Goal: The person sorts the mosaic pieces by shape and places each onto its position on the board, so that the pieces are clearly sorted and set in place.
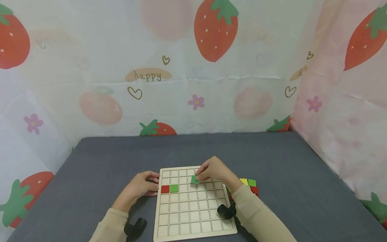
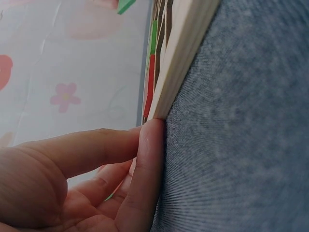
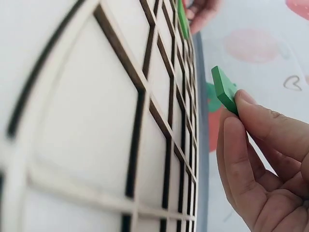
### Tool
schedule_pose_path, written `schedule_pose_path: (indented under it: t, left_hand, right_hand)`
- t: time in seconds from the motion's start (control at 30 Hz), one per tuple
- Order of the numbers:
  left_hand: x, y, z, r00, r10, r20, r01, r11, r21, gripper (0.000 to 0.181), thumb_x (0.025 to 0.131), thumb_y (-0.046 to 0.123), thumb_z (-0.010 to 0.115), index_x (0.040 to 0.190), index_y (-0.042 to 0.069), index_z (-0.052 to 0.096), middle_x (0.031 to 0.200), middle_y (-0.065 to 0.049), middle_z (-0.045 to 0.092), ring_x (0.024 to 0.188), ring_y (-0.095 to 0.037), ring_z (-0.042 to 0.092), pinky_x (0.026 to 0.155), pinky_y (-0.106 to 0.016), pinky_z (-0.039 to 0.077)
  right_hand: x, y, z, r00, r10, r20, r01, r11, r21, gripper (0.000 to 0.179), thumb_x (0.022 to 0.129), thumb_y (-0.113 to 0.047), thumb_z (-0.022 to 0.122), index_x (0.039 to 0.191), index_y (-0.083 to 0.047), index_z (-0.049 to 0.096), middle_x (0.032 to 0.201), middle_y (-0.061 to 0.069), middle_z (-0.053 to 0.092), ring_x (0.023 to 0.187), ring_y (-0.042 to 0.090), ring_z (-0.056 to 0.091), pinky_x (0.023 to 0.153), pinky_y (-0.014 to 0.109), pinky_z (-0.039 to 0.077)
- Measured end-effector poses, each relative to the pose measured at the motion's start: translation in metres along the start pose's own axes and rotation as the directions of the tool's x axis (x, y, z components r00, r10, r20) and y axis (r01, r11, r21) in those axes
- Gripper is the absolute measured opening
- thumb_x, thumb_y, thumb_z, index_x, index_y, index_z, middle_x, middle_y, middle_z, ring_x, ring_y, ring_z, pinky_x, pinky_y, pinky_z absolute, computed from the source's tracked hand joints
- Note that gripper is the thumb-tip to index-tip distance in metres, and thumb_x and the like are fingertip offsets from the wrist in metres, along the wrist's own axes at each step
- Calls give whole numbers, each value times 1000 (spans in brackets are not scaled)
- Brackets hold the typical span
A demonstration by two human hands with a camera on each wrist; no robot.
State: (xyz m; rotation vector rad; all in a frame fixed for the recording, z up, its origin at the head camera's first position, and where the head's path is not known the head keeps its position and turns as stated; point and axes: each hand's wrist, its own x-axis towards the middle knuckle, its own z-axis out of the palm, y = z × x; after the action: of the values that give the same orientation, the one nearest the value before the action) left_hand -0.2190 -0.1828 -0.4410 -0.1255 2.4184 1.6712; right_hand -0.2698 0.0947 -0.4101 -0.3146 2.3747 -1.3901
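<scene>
A wooden grid board [image 1: 183,216] lies flat on the grey cloth. My left hand [image 1: 141,184] is at its left side, digits touching the edge, as the left wrist view shows. Over the upper part of the board, my right hand [image 1: 215,170] pinches a green square tile [image 3: 224,92] between thumb and fingers; in the right wrist view the tile is tilted and apart from the board. In the grid's left columns, a red tile [image 1: 165,189] and a lighter green tile [image 1: 174,188] sit side by side in two cells.
Loose coloured tiles [image 1: 253,190], red, green and yellow, lie right of the board, partly hidden by my right forearm. Black wrist-worn cameras show at my left wrist [image 1: 136,228] and right wrist [image 1: 227,211]. Strawberry-printed curtains [image 1: 193,80] stand behind the table.
</scene>
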Motion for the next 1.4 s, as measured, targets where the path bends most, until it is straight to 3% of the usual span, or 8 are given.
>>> schedule_pose_path:
  t: [0.7,1.0,1.4]
  left_hand:
    - [1,1,0,1000,-7,-8,7,1000,8,48,83,-9,67,129,-9,55,106,-17,58,79,-17,65,68,-34,63]
    - [-1,2,0,1000,-8,-6,9,1000,13,47,83,-8,66,129,-9,55,106,-17,58,78,-17,65,69,-34,63]
    - [0,1,1,1000,-14,-11,14,1000,12,47,84,-8,67,129,-8,55,106,-17,58,77,-17,65,68,-34,63]
  right_hand:
    - [21,-13,27,995,40,93,-37,999,-36,12,75,-3,83,86,-2,79,89,7,76,69,14,73,72,28,63]
    - [26,-16,34,989,80,121,-82,997,8,10,74,3,82,83,4,77,82,9,75,60,11,69,66,28,63]
    - [25,-21,40,994,39,106,-22,987,-158,8,72,2,83,75,-2,77,74,6,74,56,11,67,63,25,60]
